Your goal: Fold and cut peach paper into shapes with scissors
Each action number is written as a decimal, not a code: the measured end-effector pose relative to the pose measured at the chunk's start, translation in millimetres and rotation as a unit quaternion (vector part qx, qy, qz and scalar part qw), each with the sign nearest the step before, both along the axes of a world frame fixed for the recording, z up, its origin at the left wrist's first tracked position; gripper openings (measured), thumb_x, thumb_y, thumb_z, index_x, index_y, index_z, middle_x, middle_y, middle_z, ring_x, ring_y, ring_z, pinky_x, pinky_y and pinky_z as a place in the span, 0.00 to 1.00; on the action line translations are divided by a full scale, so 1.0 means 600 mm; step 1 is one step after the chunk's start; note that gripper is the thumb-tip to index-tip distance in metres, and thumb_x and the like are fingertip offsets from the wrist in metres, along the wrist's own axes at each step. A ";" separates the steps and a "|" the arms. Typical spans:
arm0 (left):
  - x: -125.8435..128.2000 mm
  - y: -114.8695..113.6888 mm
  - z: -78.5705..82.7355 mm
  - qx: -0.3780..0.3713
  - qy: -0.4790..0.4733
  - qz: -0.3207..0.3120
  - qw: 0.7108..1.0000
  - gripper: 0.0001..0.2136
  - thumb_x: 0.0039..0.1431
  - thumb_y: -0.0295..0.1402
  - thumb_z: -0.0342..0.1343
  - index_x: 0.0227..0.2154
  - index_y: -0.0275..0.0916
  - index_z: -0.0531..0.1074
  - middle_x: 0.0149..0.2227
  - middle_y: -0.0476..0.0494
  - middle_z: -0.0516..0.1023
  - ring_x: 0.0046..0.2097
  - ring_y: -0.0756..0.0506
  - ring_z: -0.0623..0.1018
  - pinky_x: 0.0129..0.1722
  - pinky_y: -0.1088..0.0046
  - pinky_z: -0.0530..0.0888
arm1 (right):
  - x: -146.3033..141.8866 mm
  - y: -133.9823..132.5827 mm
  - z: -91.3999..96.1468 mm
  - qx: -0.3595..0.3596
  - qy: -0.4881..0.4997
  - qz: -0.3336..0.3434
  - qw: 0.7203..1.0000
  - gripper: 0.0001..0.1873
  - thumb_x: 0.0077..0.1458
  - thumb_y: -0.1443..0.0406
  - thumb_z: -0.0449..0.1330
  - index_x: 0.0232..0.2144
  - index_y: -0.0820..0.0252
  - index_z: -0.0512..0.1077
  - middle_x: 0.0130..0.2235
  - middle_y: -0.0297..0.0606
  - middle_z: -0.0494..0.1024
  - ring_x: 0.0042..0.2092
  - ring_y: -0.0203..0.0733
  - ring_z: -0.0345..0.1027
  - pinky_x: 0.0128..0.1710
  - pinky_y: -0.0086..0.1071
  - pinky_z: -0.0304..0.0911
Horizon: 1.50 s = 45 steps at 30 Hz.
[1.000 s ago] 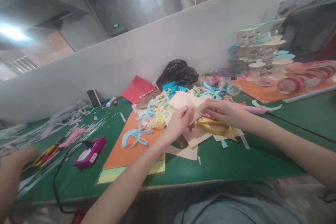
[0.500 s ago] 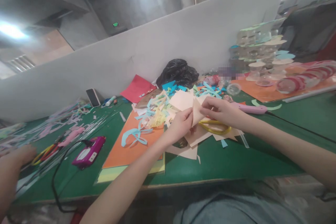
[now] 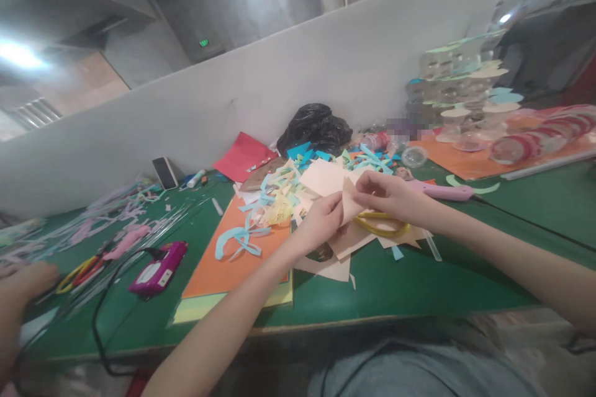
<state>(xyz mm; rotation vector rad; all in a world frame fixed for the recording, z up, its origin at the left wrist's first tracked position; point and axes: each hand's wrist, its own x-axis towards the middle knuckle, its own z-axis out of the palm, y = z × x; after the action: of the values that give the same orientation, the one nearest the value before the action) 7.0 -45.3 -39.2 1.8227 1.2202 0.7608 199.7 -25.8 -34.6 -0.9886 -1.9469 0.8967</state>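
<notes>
Between my two hands is a small folded piece of cream paper (image 3: pixel 349 203). My left hand (image 3: pixel 325 218) pinches its lower left side, and my right hand (image 3: pixel 382 195) pinches its right edge with thumb and fingers. Below and behind it lie larger cream paper sheets (image 3: pixel 322 178) with cut edges. Yellow scissor handles (image 3: pixel 382 224) show just under my right hand; the blades are hidden. A pink glue gun (image 3: pixel 442 191) with a black cord lies right of that hand.
Paper scraps (image 3: pixel 279 195) are heaped on orange sheets (image 3: pixel 233 276). A black plastic bag (image 3: pixel 316 127) sits by the wall. Left stand a phone (image 3: pixel 164 173) and a magenta corded device (image 3: pixel 158 268). Another person's hand (image 3: pixel 35 280) is at far left. Stacked plastic cups (image 3: pixel 459 93) stand right.
My hands stay almost in place, with the right fingers shifted slightly on the folded paper. The other person's hand at far left has moved a little.
</notes>
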 end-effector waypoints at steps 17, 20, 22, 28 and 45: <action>0.006 -0.001 0.011 -0.031 -0.158 -0.034 0.986 0.18 0.68 0.49 0.40 0.41 0.39 0.65 0.23 0.52 0.67 0.21 0.51 0.70 0.22 0.74 0.67 | 0.002 0.017 -0.021 -0.076 0.099 0.010 0.992 0.19 0.53 0.50 0.64 0.36 0.56 0.64 0.32 0.31 0.68 0.31 0.35 0.63 0.29 0.31 0.63; 0.006 -0.001 0.012 -0.020 -0.144 -0.051 0.988 0.16 0.67 0.47 0.46 0.43 0.38 0.66 0.22 0.55 0.65 0.20 0.53 0.67 0.23 0.75 0.67 | 0.002 0.019 -0.023 -0.063 0.093 0.008 0.994 0.19 0.54 0.51 0.64 0.36 0.56 0.65 0.33 0.32 0.68 0.33 0.36 0.63 0.31 0.31 0.63; 0.007 -0.001 0.009 -0.017 -0.146 -0.053 0.988 0.13 0.65 0.44 0.50 0.43 0.39 0.66 0.24 0.55 0.65 0.21 0.54 0.67 0.23 0.76 0.67 | 0.002 0.019 -0.024 -0.077 0.096 0.007 0.992 0.19 0.53 0.50 0.64 0.36 0.56 0.65 0.34 0.33 0.69 0.33 0.36 0.64 0.31 0.32 0.65; 0.008 -0.001 0.001 0.023 -0.123 -0.051 0.991 0.08 0.65 0.35 0.49 0.44 0.39 0.66 0.28 0.54 0.64 0.24 0.55 0.63 0.24 0.77 0.62 | 0.001 0.017 -0.021 -0.078 0.092 0.011 0.993 0.20 0.53 0.48 0.63 0.36 0.57 0.67 0.34 0.34 0.68 0.33 0.37 0.63 0.30 0.32 0.63; 0.008 -0.008 0.002 0.087 -0.048 -0.056 0.993 0.18 0.68 0.38 0.47 0.57 0.40 0.57 0.25 0.57 0.59 0.26 0.52 0.62 0.30 0.73 0.61 | 0.004 0.014 -0.017 -0.036 0.078 0.014 0.996 0.21 0.58 0.45 0.57 0.32 0.57 0.67 0.27 0.30 0.61 0.28 0.34 0.53 0.27 0.32 0.51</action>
<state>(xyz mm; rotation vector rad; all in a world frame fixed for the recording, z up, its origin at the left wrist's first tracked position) 12.0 -49.9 -37.9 1.9540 1.0078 0.9033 201.9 -17.4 -44.7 -0.9051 -1.8116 1.0347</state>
